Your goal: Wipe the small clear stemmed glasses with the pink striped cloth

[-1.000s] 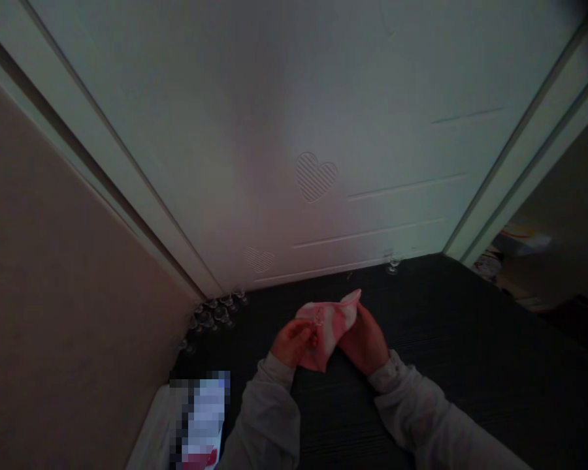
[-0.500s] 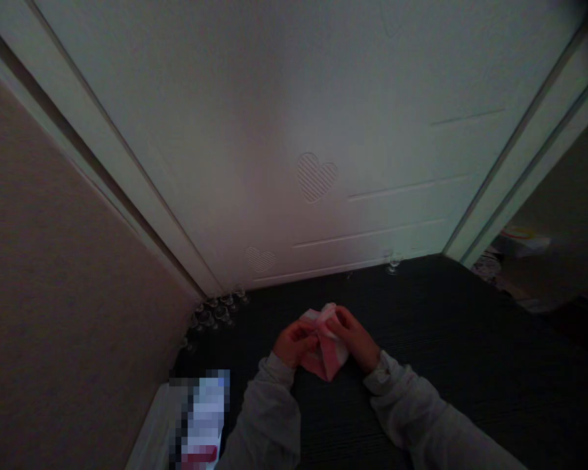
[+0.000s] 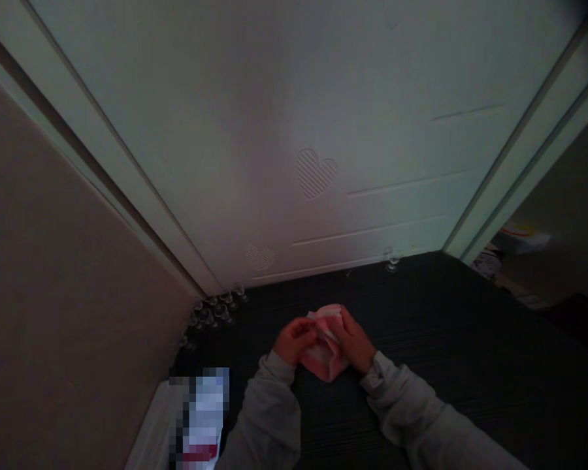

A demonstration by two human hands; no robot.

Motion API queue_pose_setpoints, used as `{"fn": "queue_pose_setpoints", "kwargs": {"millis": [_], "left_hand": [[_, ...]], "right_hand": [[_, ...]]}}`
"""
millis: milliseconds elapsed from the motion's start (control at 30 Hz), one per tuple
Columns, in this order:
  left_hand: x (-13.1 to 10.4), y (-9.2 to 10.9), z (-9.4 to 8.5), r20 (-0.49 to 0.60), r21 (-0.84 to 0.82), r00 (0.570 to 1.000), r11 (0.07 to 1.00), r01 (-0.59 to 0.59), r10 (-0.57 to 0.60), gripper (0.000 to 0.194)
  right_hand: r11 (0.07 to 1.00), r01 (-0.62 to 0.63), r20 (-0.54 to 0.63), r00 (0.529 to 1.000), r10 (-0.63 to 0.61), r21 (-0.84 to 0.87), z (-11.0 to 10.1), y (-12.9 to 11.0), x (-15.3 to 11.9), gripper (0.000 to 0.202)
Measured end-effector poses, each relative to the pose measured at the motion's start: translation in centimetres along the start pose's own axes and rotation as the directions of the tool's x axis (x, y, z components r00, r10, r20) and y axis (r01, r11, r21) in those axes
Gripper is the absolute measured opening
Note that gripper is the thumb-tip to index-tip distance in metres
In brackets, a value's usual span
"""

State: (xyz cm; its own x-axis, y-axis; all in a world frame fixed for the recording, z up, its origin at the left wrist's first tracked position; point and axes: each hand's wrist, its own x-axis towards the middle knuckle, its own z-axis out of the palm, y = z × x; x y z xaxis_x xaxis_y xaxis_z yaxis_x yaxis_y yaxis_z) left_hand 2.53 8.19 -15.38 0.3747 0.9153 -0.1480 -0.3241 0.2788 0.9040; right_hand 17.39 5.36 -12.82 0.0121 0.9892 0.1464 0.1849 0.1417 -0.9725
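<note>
A pink and white cloth (image 3: 327, 356) is bunched between my two hands above the dark tabletop. My left hand (image 3: 293, 341) closes on its left side, fingers curled and thumb pressed toward them. On the right side, my right hand (image 3: 357, 341) grips the cloth, with its fingertips partly covered by the folds. Whether anything sits inside the cloth or between my left fingertips, I cannot tell.
Several small stemmed glasses (image 3: 221, 313) stand in the back left corner of the dark table (image 3: 445, 339). Another small glass (image 3: 392, 262) stands by the white panel (image 3: 215, 163) at the back. A blurred-out bright object (image 3: 206, 411) lies front left.
The cloth's top has been spread and its folds have shifted. My right fingers have moved from a pinch on top to the cloth's right side. My left hand has barely moved.
</note>
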Motion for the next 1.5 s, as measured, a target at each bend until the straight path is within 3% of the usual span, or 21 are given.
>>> {"fn": "queue_pose_setpoints", "kwargs": {"millis": [367,667,1033,1200,1500], "left_hand": [[0.0,-0.27,0.04,0.036,0.033,0.999,0.999,0.014,-0.015,0.041],[-0.18,0.25,0.39,0.036,0.071,0.999,0.997,0.022,-0.025,0.041],[-0.29,0.25,0.34,0.056,0.078,0.998,0.997,0.022,-0.027,0.04],[-0.17,0.11,0.06,0.065,0.074,0.998,0.997,0.013,-0.017,0.039],[-0.18,0.05,0.02,0.062,0.079,0.998,0.997,0.009,-0.014,0.038]], "right_hand": [[0.99,-0.091,-0.098,0.992,0.081,-0.109,0.08,0.31,0.36,0.023],[0.959,-0.027,-0.015,1.0,0.024,-0.282,-0.45,-0.14,-0.02,0.031],[0.99,-0.064,-0.065,0.996,0.056,-0.13,-0.36,-0.03,-0.23,0.046],[0.979,-0.041,-0.015,0.999,0.039,-0.2,-0.21,-0.26,-0.36,0.032],[0.963,-0.045,-0.004,0.999,0.045,-0.267,-0.21,-0.21,-0.35,0.031]]}}
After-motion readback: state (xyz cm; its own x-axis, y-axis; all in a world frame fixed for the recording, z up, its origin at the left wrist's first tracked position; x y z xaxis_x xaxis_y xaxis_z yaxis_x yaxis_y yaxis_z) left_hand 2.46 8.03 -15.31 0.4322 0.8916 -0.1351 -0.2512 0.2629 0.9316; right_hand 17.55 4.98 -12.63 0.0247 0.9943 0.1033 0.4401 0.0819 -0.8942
